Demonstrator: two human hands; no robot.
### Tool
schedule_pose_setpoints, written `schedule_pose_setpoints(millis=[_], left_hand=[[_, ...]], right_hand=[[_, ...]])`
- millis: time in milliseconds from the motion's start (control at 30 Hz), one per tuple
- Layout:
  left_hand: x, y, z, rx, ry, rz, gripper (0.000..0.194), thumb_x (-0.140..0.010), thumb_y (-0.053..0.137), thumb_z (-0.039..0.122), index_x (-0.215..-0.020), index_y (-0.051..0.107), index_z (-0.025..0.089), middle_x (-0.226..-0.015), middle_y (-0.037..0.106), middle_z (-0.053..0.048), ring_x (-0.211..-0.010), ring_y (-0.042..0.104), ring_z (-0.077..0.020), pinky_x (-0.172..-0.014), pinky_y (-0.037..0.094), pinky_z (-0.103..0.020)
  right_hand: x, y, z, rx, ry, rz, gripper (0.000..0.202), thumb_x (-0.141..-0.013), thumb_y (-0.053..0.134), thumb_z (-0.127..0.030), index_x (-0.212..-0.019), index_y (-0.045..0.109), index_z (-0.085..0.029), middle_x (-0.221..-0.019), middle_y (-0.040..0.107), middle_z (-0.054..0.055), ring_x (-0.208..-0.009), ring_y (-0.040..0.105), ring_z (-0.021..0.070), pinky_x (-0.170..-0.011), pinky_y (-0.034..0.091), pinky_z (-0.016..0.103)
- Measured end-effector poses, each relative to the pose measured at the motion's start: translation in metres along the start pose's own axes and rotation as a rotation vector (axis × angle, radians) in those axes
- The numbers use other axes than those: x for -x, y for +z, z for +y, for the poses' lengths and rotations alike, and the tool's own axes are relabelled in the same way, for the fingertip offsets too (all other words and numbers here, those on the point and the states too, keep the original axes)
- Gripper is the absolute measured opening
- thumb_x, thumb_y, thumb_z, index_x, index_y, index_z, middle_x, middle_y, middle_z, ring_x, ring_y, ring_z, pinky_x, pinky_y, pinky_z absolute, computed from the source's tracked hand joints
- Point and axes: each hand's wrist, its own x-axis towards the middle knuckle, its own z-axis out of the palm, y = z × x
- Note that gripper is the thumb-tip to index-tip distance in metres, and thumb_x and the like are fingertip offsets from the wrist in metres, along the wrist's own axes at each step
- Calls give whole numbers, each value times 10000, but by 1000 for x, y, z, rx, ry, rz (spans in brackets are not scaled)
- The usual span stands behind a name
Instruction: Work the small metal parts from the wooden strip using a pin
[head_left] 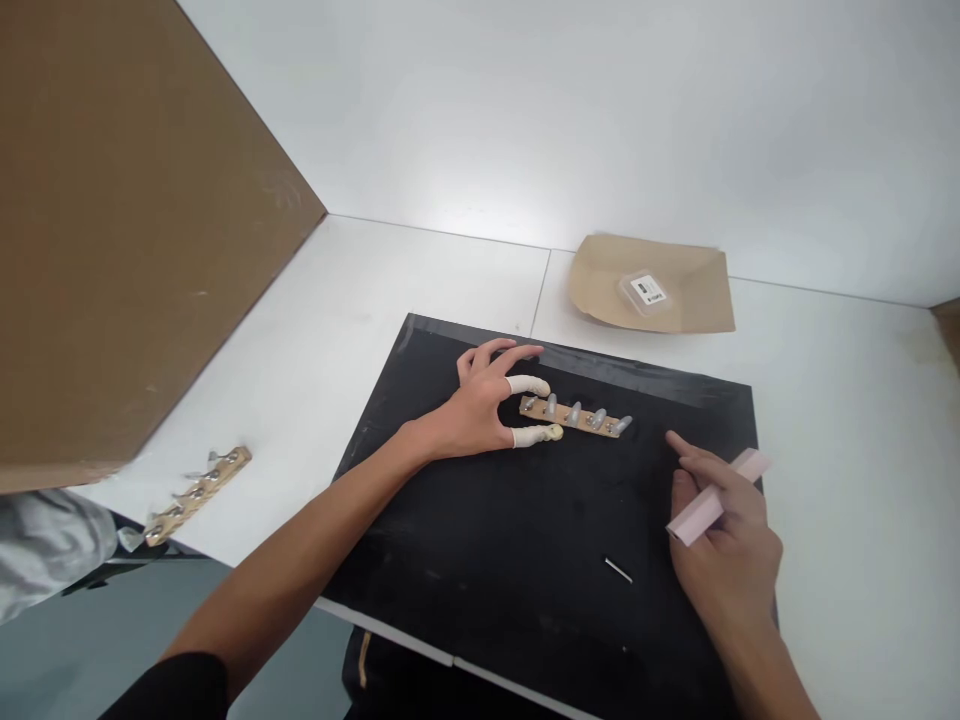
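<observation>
Head view: I look down at both my bare hands over a flat black mat (480, 540) on a white table (847, 400). Beyond the fingers of both hands, past the mat's far edge, sits a shallow brown cardboard tray (694, 300) with a small clear plastic box (641, 292), white-labelled, in it. Nearer me than either hand's fingertips, and between the two hands, a short thin silvery rod (619, 570) lies on the mat. Well to the left of my left fingers, near the table edge, is a second wooden strip (199, 495) with metal knobs and clear tips; a large brown panel (150, 220) rises behind it. Nothing visible stands between my two hands except the light wooden strip (562, 417), which bears a row of translucent grey nail-shaped tips (575, 414).

My left hand (484, 400) reaches in from the left, thumb and index finger in white covers and parted around that strip's left end; I cannot tell whether they touch it. The other fingers are loosely bent beyond. My right hand (731, 540), well right of the strip, is closed on a pale pink oblong block (696, 516), held slantwise, with its index finger extended toward the strip.
</observation>
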Motion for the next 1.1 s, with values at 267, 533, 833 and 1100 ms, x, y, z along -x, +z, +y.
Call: schedule_pose_setpoints(millis=[267,533,833,1100], left_hand=[[-6,2,2,12,3,-12,264,-882,768,468,-1059,735,275,-1612,476,-69,-1546,266,-369,-1225,138,-608],[-8,4,3,12,-1,5,273,-844,810,490,-981,737,266,-1589,508,-64,-1536,298,-378,-1223,144,-596],[-8,3,2,41,-18,-5,216,-853,809,412,-1008,726,285,-1561,542,-45,-1532,320,-346,-1225,141,-593],[-10,4,1,39,1,-5,163,-867,792,372,-988,740,276,-1526,578,-43,-1519,353,-343,-1220,143,-581]], right_hand=[[1,-1,-2,1,18,-33,164,-1019,564,-314,-1126,665,-243,-1252,753,62,-1169,684,288,-964,554,492],[3,0,0,7,0,-20,149,-1031,561,-293,-1125,661,-235,-1257,751,60,-1174,681,255,-964,554,431],[4,-2,3,-16,-17,-31,142,-1039,560,-288,-1133,655,-239,-1253,753,58,-1160,679,253,-947,554,427],[4,-5,8,54,-75,-71,202,-1021,545,-180,-1190,641,-233,-1256,741,69,-1137,662,280,-908,554,432]])
